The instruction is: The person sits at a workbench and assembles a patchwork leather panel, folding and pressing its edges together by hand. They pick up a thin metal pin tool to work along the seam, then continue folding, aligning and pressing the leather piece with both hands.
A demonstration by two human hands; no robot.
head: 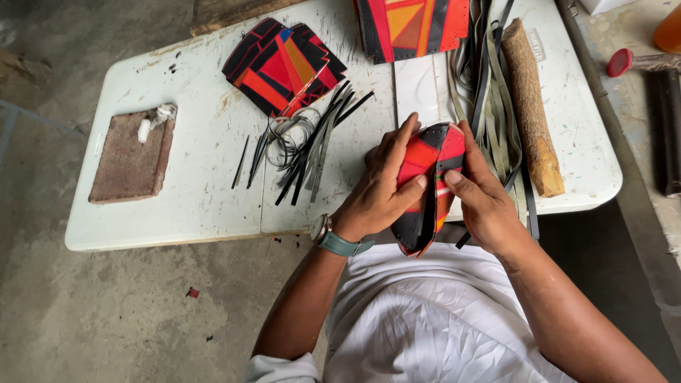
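two hands close on a patchwork leather piece

a bare concrete floor runs under a worn white table (206,206), scuffed and speckled with dark offcuts. at its near edge the left hand (386,188) and the right hand (479,195) hold between them a folded patchwork piece (433,159) of red, orange and black leather, stood on edge just above the tabletop and tilted toward the person's lap. the left hand, with a teal-strapped watch (333,237) at the wrist, wraps the piece from its side, fingers up along the seam and thumb pressed across the red panel; the right hand clamps the opposite face, thumb on the front, fingers hidden behind. both grips are snug on the leather, not loose.

beyond the hands lies a scatter of thin black strips (312,145) with a few wire rings (291,131), then another patchwork panel (284,67) and a third one (411,25) at the far edge. a bundle of long grey laces (489,92) lies beside a rough wooden log (532,106) (bark on, cut end toward the person). a brown block (135,152) with a white scrap on it sits well apart at the table's left end.

as a judgement, the step in hand looks like pressing or aligning the folded edges along the punched border. the next move would call for keeping the two layers matched, holes over holes, with one hand pinching firm so the other can come free without the fold springing open.
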